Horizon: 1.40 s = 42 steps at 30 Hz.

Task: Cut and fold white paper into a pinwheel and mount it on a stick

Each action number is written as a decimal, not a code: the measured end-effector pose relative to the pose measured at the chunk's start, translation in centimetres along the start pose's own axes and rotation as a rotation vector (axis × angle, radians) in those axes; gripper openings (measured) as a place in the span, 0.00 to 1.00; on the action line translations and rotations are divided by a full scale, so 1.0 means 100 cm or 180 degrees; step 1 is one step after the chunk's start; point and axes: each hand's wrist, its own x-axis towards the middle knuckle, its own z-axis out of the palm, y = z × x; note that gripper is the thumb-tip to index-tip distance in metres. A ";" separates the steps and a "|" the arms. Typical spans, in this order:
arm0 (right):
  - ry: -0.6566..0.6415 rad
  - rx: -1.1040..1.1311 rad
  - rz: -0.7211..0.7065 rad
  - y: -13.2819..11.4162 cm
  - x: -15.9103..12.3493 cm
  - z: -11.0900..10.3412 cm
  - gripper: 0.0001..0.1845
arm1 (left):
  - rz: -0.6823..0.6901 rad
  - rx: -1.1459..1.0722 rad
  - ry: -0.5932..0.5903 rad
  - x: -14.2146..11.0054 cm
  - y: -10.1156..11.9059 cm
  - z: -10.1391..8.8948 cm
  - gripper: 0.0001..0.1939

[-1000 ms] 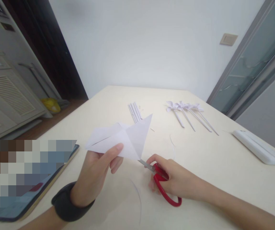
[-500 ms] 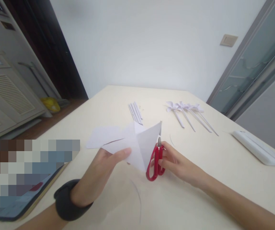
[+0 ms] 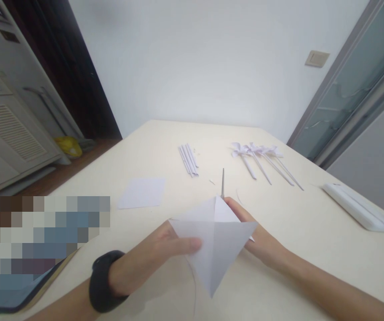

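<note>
A person at a pale bench pinches a creased white paper in the left hand, thumb on top, above the near part. The right hand, partly hidden by it, grips scissors, one slim blade pointing up. Four paper pinwheels on sticks look finished; the held piece, on no stick, looks midway, while rolled paper sticks and a flat sheet lie unused. The far edge meets the wall; a white packet sits near the right edge, well apart from both hands.
</note>
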 end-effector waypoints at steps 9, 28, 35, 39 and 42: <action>-0.0078 0.0763 -0.0011 -0.003 0.000 -0.002 0.18 | 0.0041 -0.0080 -0.0249 0.000 -0.001 0.003 0.19; 0.0353 -0.0516 -0.0368 0.002 0.019 -0.012 0.09 | 0.0004 0.0302 -0.0146 -0.002 0.010 0.014 0.20; 0.0415 -0.0970 -0.0548 0.001 0.028 -0.014 0.09 | 0.0076 0.0255 -0.0028 0.001 0.012 0.017 0.16; 0.0358 -0.1161 -0.0661 0.000 0.030 -0.017 0.09 | 0.0106 0.0316 -0.0045 0.002 0.016 0.017 0.17; 0.0749 -0.1627 -0.0770 0.001 0.031 -0.033 0.11 | 0.0105 0.0442 -0.0088 -0.001 0.020 0.016 0.16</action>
